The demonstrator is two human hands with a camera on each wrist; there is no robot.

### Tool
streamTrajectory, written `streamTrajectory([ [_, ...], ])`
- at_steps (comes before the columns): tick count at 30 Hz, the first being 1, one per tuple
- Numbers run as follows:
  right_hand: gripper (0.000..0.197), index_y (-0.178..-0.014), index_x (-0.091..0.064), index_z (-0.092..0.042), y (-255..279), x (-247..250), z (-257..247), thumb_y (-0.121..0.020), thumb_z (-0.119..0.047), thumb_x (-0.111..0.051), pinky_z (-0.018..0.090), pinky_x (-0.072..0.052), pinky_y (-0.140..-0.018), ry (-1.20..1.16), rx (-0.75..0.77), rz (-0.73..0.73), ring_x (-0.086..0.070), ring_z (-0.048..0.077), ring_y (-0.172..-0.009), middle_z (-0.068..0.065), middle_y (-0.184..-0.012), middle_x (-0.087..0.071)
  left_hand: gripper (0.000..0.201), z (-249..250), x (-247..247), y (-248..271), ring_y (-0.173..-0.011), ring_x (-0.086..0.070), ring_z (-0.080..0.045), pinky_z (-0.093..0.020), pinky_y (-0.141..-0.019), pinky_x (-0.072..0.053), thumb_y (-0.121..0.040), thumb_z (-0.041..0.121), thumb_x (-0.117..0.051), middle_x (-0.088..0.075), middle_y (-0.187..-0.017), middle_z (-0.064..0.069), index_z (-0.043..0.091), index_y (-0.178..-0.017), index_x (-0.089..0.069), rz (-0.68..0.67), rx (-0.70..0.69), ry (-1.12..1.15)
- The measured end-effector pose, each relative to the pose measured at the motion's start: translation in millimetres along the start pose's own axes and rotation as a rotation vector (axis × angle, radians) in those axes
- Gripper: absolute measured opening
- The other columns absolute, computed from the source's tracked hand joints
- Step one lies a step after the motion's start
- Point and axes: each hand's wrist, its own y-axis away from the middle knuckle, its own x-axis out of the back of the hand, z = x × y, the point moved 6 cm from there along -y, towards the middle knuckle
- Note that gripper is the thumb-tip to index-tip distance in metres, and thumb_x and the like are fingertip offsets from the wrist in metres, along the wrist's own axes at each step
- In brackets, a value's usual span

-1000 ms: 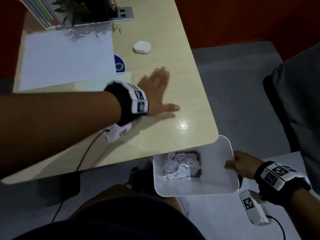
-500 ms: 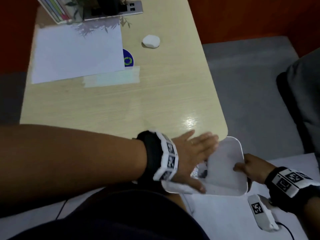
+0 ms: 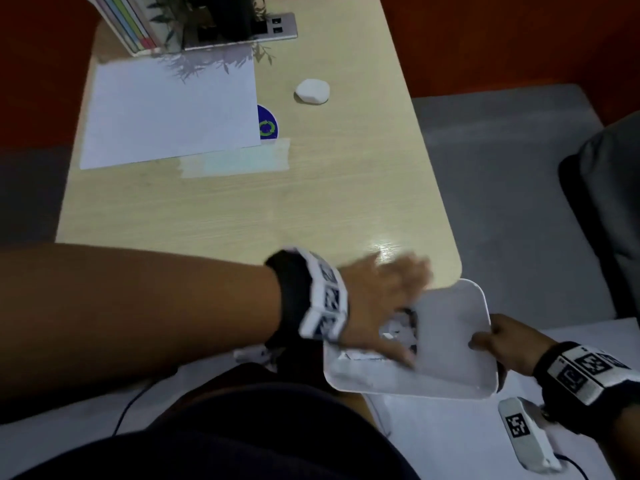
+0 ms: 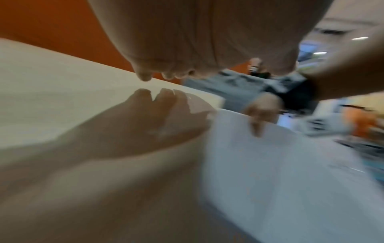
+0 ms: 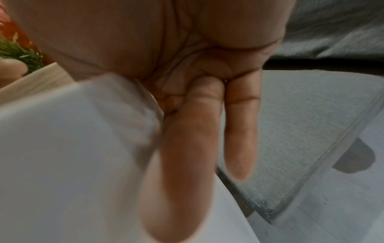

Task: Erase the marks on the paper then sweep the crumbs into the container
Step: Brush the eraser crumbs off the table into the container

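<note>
A white rectangular container (image 3: 453, 327) hangs just below the table's near right corner, with crumpled white scraps (image 3: 398, 336) inside. My right hand (image 3: 498, 344) grips its right rim, thumb on top and fingers (image 5: 187, 148) underneath. My left hand (image 3: 384, 296) lies flat and blurred at the table edge, fingers straight, reaching over the container's left side. In the left wrist view its fingertips (image 4: 145, 76) hover just above the glossy tabletop. The white paper (image 3: 169, 109) rests at the far left and a white eraser (image 3: 311, 91) at the far middle.
The light wood table (image 3: 311, 202) carries a pale tape strip (image 3: 235, 162), a blue round sticker (image 3: 266, 126), books (image 3: 128, 22) and a plant (image 3: 214, 15) at the back. Grey carpet (image 3: 502, 202) and a dark seat (image 3: 609, 188) lie to the right.
My left hand swept from mid-table toward me to the near right corner and over the container. The right hand kept hold of the container under the edge.
</note>
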Motion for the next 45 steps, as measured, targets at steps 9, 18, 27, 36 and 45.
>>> streamTrajectory([
  [9,0.015,-0.091,-0.063,-0.01,-6,-5,-10,-0.088,-0.006,-0.049,0.03,-0.052,-0.056,0.021,0.026,-0.017,-0.069,0.039,-0.063,0.017,-0.082,-0.072,0.129,-115,3,37,-0.141,0.03,-0.023,-0.047,-0.118,0.005,-0.061,0.096,-0.013,0.035,-0.152,-0.011,0.008,-0.146,0.026,0.002,0.454,-0.006],
  [18,0.014,-0.086,-0.062,-0.012,3,-7,-8,-0.088,-0.003,-0.05,0.029,-0.05,-0.056,0.037,0.015,0.033,-0.068,0.042,-0.068,0.015,-0.077,-0.072,0.111,16,-27,37,-0.142,0.03,-0.02,-0.045,-0.114,0.017,-0.08,0.082,-0.032,0.03,-0.154,-0.006,0.011,-0.151,0.017,0.053,0.027,-0.013],
  [27,0.014,-0.087,-0.062,-0.006,-1,-10,-13,-0.089,-0.001,-0.049,0.025,-0.046,-0.046,0.041,0.02,0.017,-0.066,0.039,-0.053,0.014,-0.066,-0.071,0.114,-4,-34,34,-0.143,0.028,-0.025,-0.046,-0.114,0.017,-0.08,0.082,-0.037,0.025,-0.157,-0.01,0.008,-0.151,0.013,0.046,0.118,0.0],
  [36,0.012,-0.092,-0.061,-0.002,-4,-16,-16,-0.091,-0.002,-0.049,0.03,-0.049,-0.044,0.012,0.001,0.03,-0.064,0.04,-0.05,0.02,-0.07,-0.07,0.119,-108,-26,127,-0.136,0.034,-0.013,-0.048,-0.118,0.003,-0.067,0.089,-0.014,0.039,-0.149,-0.004,0.011,-0.146,0.028,0.187,0.664,0.2],
  [45,0.014,-0.087,-0.061,-0.005,-17,-25,-10,-0.09,-0.001,-0.048,0.035,-0.052,-0.046,-0.067,-0.012,0.013,-0.063,0.05,-0.057,0.016,-0.062,-0.07,0.111,-79,-58,110,-0.132,0.044,-0.021,-0.047,-0.112,0.02,-0.058,0.09,0.003,0.049,-0.141,-0.007,0.014,-0.125,0.049,0.132,0.744,0.277],
])
